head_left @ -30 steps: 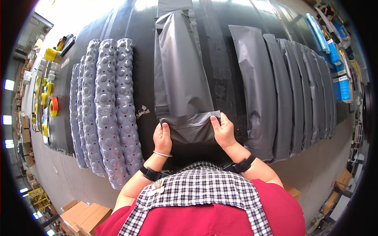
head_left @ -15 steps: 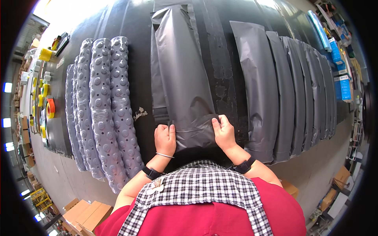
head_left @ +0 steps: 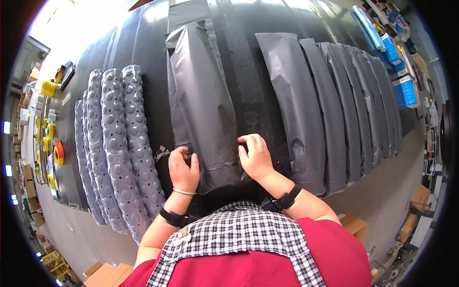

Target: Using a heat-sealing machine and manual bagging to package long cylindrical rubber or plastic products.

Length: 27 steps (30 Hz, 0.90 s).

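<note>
In front of me on the black table lies a grey plastic mailing bag (head_left: 205, 95), filled out by something long that it hides. A folded edge crosses its near end. My left hand (head_left: 184, 171) is beside the bag's near left corner, thumb and fingers apart. At the opposite corner my right hand (head_left: 256, 158) has its thumb and forefinger spread, nothing gripped between them. Flat grey bags (head_left: 188, 15) lie under the filled one and show at its far end and left side.
Grey knobbly mat rolls (head_left: 113, 115) in clear wrap stand in a row to the left. Several filled grey bags (head_left: 296, 105) lie side by side to the right. Tape rolls (head_left: 58, 154) line the table's left edge; blue boxes (head_left: 408, 91) sit at the right edge.
Both hands have let go of the bag's near end and their fingers have opened. The view has shifted, so the table's contents appear further left.
</note>
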{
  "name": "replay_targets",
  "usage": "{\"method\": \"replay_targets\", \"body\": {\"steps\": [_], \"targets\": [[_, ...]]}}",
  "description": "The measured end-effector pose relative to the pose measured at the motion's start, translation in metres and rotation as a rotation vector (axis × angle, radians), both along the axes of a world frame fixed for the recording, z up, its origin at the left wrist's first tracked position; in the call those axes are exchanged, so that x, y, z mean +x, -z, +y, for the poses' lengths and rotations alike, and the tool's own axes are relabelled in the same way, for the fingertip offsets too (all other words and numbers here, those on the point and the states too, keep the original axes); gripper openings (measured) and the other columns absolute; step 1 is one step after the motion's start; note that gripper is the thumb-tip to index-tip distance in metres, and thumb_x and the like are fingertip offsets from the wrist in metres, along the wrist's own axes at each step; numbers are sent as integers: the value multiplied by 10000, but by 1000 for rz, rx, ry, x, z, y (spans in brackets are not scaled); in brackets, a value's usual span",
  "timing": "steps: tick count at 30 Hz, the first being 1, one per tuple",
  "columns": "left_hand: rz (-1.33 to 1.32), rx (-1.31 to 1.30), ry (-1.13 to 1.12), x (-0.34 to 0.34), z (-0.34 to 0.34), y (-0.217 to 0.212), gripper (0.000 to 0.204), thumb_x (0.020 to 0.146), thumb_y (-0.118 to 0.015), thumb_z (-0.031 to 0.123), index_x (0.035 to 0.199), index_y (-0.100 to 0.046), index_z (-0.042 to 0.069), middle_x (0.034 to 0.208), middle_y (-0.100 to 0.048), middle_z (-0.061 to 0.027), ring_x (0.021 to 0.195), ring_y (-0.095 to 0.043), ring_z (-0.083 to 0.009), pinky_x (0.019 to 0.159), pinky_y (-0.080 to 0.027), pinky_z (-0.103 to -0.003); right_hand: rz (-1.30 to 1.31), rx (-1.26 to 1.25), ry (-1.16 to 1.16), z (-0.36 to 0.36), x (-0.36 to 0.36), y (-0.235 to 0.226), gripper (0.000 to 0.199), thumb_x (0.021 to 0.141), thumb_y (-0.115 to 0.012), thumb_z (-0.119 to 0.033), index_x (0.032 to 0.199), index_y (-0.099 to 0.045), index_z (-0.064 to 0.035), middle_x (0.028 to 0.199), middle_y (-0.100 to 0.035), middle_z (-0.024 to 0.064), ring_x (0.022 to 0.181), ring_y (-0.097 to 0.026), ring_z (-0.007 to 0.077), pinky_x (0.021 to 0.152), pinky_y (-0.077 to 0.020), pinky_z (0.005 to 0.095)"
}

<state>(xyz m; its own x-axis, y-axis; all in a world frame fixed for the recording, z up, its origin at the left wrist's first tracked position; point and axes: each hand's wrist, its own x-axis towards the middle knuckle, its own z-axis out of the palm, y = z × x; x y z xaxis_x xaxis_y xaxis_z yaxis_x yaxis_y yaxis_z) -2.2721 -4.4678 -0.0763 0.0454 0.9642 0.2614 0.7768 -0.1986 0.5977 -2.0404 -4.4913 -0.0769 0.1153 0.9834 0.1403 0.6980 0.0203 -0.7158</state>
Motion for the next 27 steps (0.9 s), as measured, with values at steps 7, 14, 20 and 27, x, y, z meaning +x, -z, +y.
{"method": "replay_targets", "body": {"steps": [7,14,20,27], "targets": [[-780,-671,-127,60,80,9,650,732,-856,275,1185,-551,-78,1066,-673,-163,898,-666,-230,810,-543,-330,35,-425,-42,23,-56,-17,1230,651,-838,-443,1471,-114,120,1405,-333,331,1329,-340,461,1131,-309,479],[-933,-515,-15,112,13,-11,664,721,-852,195,1186,-476,-94,1126,-610,-208,1002,-625,-279,881,-518,-370,159,-71,-74,-48,4,-29,1171,618,-855,-336,1460,-180,119,1326,-399,293,1254,-406,432,1101,-335,460],[-676,-509,284,169,-14,27,615,756,-854,247,1139,-493,-71,1142,-595,-193,1028,-596,-260,885,-510,-371,64,-198,110,-92,64,-34,1116,629,-843,-321,1462,-230,99,1341,-431,299,1264,-440,422,1093,-368,451],[-77,-273,683,125,-50,-48,751,824,-766,378,1375,-460,-30,1285,-522,-227,1105,-570,-305,944,-482,-377,-161,89,83,-135,79,-80,782,697,-765,-150,1383,-420,-3,1335,-464,223,1259,-425,377,1069,-381,439]]}}
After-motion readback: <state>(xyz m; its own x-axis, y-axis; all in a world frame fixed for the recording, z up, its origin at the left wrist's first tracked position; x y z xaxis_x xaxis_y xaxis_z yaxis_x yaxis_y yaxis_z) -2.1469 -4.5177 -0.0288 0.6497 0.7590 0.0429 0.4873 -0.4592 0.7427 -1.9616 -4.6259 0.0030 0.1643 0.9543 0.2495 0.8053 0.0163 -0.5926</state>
